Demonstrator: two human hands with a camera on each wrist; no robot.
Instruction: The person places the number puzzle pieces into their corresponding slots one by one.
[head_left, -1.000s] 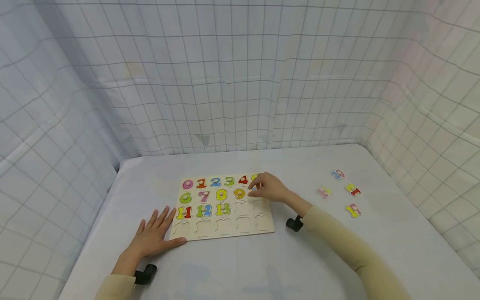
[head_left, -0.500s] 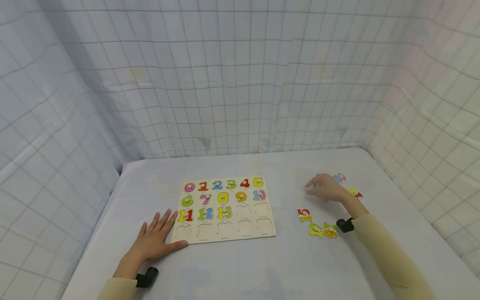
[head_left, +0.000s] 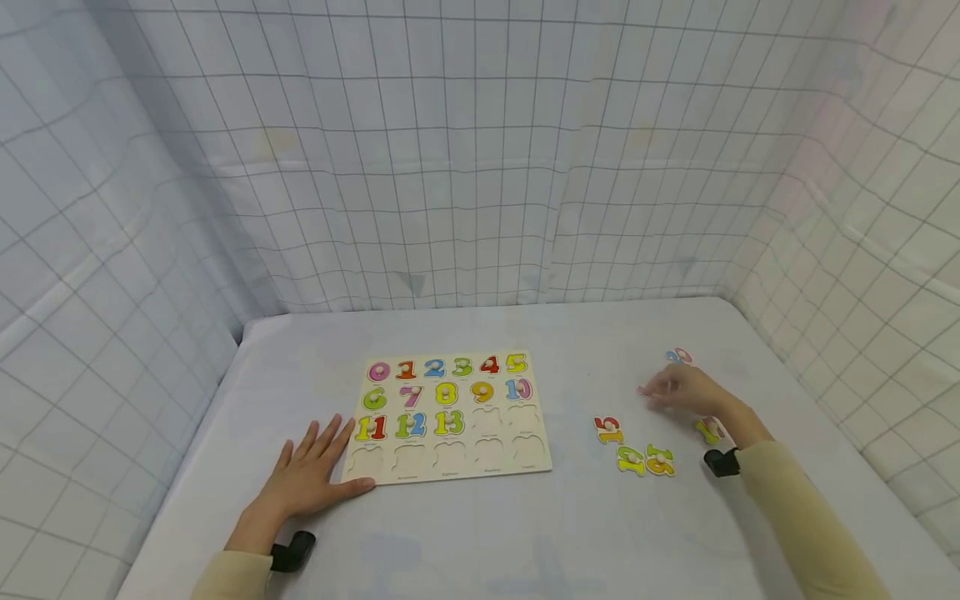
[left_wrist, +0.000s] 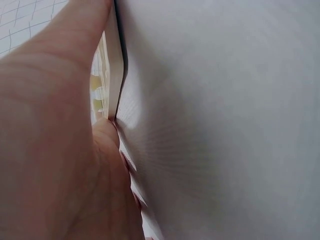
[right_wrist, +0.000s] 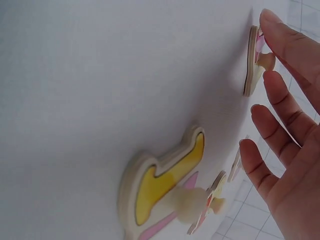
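Note:
My left hand (head_left: 307, 479) lies flat with spread fingers at the left edge of a wooden number puzzle board (head_left: 450, 475), thumb along its front left corner. In the left wrist view the board's edge (left_wrist: 116, 65) shows past the thumb. My right hand (head_left: 693, 396) reaches low over the loose number pieces. In the right wrist view its thumb and fingers hang around a knobbed pink-and-yellow number piece (right_wrist: 253, 65), the thumb overlapping its edge. Nearer the wrist stands a yellow-and-pink number piece (right_wrist: 172, 177), with a red-and-yellow number piece (right_wrist: 205, 212) beyond.
The board's upper rows hold numbers up to a 13 piece (head_left: 449, 422). Right of it lie a 15 piece (head_left: 608, 430), two green-and-yellow pieces side by side, and a 20 piece (head_left: 678, 357) farther back. Grid-patterned cloth walls (head_left: 480, 167) enclose the white table.
My right hand has left the board, where a 10 piece now shows, and moved right among the loose pieces, then slightly farther right and nearer me. The left hand stays in place.

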